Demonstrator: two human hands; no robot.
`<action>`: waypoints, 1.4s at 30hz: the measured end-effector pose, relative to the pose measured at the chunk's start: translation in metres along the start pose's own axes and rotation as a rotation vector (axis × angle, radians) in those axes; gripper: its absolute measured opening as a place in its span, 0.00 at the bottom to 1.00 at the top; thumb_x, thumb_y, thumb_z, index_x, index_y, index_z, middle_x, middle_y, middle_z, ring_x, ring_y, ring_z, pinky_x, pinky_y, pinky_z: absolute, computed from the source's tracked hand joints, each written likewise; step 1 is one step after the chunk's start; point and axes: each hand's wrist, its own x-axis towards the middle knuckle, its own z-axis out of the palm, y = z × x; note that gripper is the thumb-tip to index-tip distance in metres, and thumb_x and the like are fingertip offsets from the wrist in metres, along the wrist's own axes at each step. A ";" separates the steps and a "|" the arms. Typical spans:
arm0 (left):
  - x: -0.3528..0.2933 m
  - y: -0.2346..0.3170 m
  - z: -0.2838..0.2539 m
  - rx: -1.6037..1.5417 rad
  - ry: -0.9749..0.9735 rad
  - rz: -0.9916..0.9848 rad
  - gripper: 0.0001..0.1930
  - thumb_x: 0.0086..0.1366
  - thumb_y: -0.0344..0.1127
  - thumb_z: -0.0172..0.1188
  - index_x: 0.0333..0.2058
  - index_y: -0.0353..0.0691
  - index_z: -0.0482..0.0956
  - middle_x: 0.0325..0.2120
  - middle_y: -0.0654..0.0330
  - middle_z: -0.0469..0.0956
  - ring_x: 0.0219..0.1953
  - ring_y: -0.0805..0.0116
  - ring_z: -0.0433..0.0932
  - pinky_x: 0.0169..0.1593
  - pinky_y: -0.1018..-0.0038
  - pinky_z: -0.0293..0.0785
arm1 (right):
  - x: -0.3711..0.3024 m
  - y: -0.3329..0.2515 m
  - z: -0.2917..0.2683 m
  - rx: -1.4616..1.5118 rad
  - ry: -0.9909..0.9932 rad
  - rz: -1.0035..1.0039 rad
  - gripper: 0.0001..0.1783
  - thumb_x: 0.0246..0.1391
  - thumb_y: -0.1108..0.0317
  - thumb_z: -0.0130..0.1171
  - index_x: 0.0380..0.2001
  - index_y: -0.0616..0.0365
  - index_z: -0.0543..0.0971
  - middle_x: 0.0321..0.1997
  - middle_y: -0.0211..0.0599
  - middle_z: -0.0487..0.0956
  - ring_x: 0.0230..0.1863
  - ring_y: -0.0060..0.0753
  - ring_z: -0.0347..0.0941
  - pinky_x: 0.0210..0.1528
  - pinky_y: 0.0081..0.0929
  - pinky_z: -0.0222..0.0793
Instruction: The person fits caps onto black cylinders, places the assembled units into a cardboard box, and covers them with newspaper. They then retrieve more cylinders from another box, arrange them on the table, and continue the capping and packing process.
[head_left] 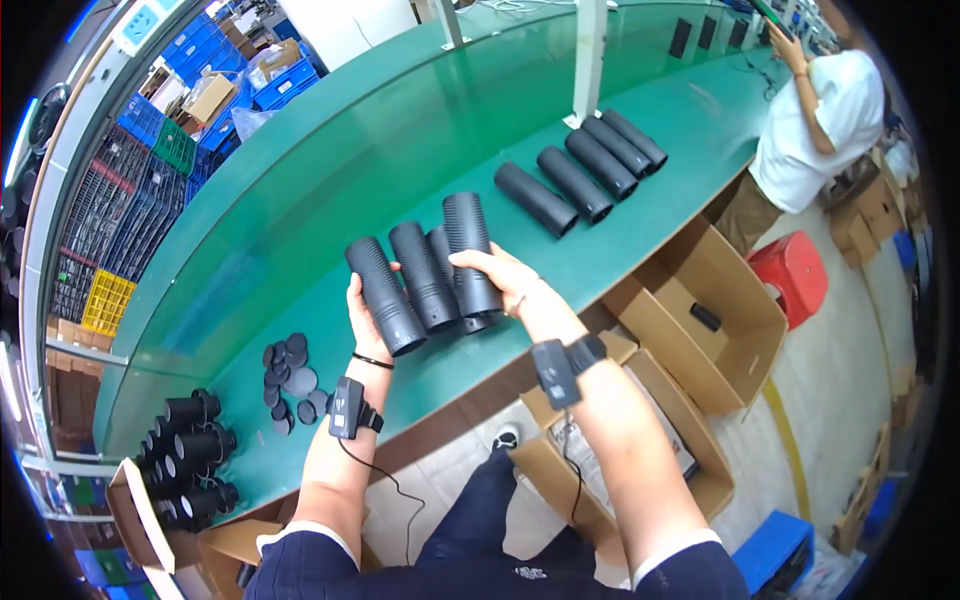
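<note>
Over the green table, a bunch of several black ribbed tubes (424,275) is squeezed between my two hands. My left hand (366,330) wraps the outer side of the leftmost tube (383,295), most of its fingers hidden behind it. On the other side my right hand (508,278) grips the rightmost tube (468,250), which sits a little higher than the others; its thumb lies across the front. Another tube shows partly behind the middle ones. Just left of my left hand lies a scatter of flat black discs (299,381).
Several more black tubes (570,185) lie in a row on the green table (420,395), right of my hands. Black flanged parts (195,445) are stacked at the left end. Cardboard boxes (700,330) and a red stool (790,275) stand on the right; a person (825,125) works beyond.
</note>
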 end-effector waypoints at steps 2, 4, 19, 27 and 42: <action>-0.002 0.029 -0.013 -0.008 0.019 0.012 0.29 0.61 0.60 0.51 0.45 0.37 0.72 0.33 0.54 0.79 0.33 0.62 0.80 0.38 0.63 0.80 | 0.031 0.000 0.024 -0.069 0.005 0.063 0.45 0.40 0.62 0.71 0.59 0.60 0.61 0.50 0.44 0.73 0.46 0.35 0.75 0.45 0.34 0.76; -0.010 0.052 -0.028 -0.012 0.044 0.026 0.28 0.61 0.59 0.52 0.45 0.37 0.72 0.35 0.55 0.78 0.35 0.61 0.79 0.41 0.61 0.79 | 0.054 0.010 0.045 -0.146 -0.016 0.066 0.45 0.36 0.59 0.73 0.56 0.62 0.62 0.49 0.47 0.73 0.45 0.40 0.74 0.41 0.40 0.76; -0.071 0.092 -0.085 0.443 0.525 0.142 0.22 0.62 0.45 0.60 0.48 0.39 0.68 0.40 0.59 0.73 0.41 0.67 0.75 0.46 0.65 0.75 | 0.077 0.071 0.046 -1.141 0.123 -0.285 0.50 0.45 0.50 0.67 0.67 0.52 0.54 0.49 0.55 0.73 0.47 0.42 0.73 0.50 0.33 0.69; -0.064 0.065 -0.114 0.822 0.668 0.043 0.27 0.58 0.43 0.64 0.49 0.31 0.67 0.44 0.52 0.73 0.44 0.63 0.73 0.49 0.69 0.71 | 0.010 0.095 -0.013 -0.669 0.343 -0.477 0.40 0.53 0.61 0.63 0.66 0.46 0.57 0.57 0.49 0.68 0.58 0.39 0.65 0.54 0.35 0.67; -0.144 -0.096 0.007 2.258 -0.251 0.663 0.26 0.62 0.31 0.57 0.57 0.35 0.60 0.53 0.52 0.63 0.53 0.59 0.64 0.55 0.64 0.61 | -0.336 0.498 -0.301 0.087 0.981 0.473 0.12 0.54 0.66 0.56 0.41 0.56 0.79 0.26 0.33 0.78 0.26 0.26 0.75 0.28 0.21 0.72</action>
